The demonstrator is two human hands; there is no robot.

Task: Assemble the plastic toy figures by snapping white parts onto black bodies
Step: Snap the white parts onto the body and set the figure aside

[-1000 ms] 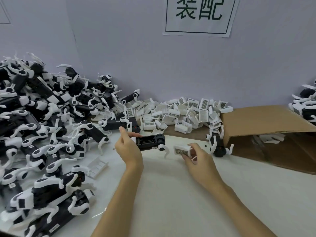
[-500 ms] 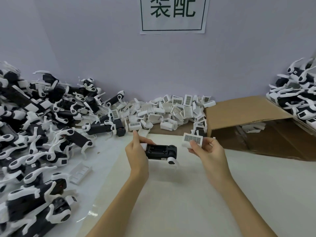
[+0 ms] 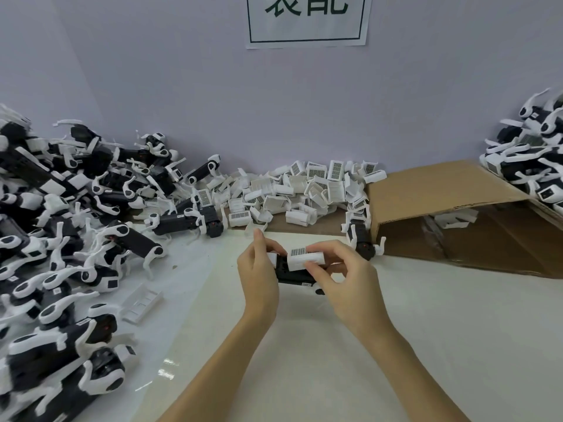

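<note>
In the head view, both hands meet over the desk (image 3: 396,345), a little in front of the person. The left hand (image 3: 259,281) grips one end of a black body (image 3: 294,277) with thumb and curled fingers, and holds it lifted and level, I think so that its upper side faces the other hand. The right hand (image 3: 344,281) pinches a white part (image 3: 304,259) with a barcode label on top, thumb at the near side and fingers at the far side, and places it on the top of the black body. The part touches the body, but I cannot tell if it is already snapped in; it seems that pressing down is the step in hand.

Behind the hands, against the wall, lies a heap of loose white parts (image 3: 298,193), near enough to reach for the next one. On the left a big pile of figures (image 3: 76,226) covers the desk. A cardboard box (image 3: 451,217) lies open on its side at the right, and more figures (image 3: 530,159) are stacked beyond it, perhaps the finished ones. A paper sign (image 3: 307,19) hangs on the wall above
</note>
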